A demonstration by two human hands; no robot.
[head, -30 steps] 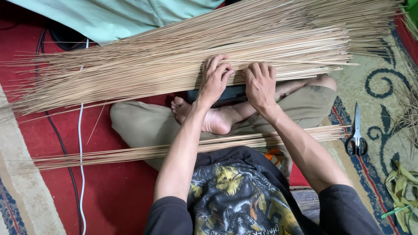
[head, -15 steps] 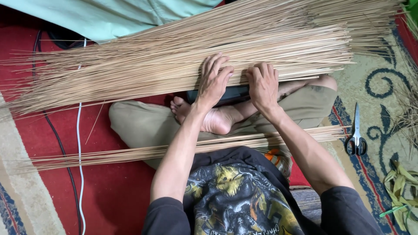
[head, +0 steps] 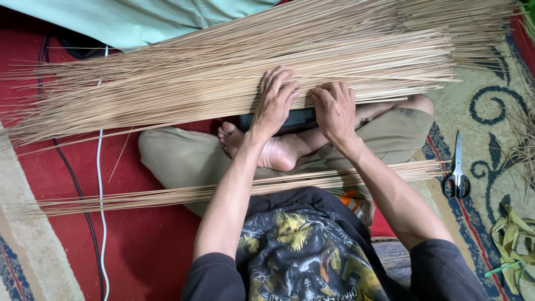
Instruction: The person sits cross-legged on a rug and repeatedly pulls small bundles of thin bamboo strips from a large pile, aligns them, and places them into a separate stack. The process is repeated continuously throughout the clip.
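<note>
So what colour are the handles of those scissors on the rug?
Black handles on the scissors, with silvery blades, seen in the head view.

Stick bundle (head: 223,78) runs off right edge; dark object (head: 295,118) mostly hidden under hands; green strips (head: 512,237) cut off at right edge.

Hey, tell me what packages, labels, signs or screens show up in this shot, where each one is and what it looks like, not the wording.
No packages, signs or screens that I can make out.
T-shirt print: on the person's black shirt, bottom centre; a yellow, grey and white picture with some lettering.
Dark flat thing: under the big bundle of sticks, between the left hand and right hand; mostly hidden, so I cannot tell what it is.
</note>
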